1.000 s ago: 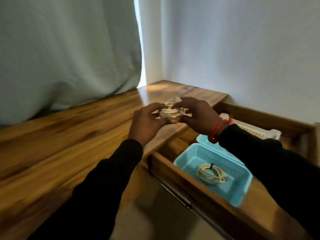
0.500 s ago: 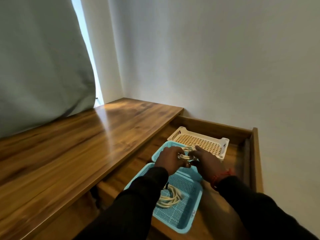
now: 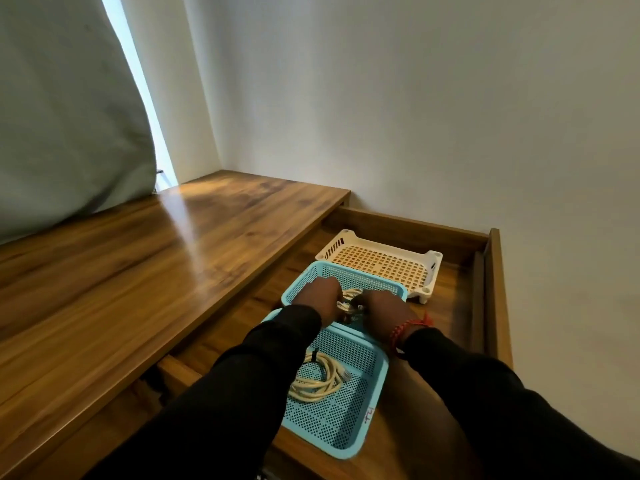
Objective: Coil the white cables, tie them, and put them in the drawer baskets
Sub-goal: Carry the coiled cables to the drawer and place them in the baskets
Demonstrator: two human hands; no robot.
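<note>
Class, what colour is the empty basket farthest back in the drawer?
Cream-white basket, with square perforations, seen in the head view.

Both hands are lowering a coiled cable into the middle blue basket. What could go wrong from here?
1. No tie shows on the coiled cable between the left hand and right hand; it may spring loose on release.
2. The middle blue basket overlaps the near blue basket and may shift.
</note>
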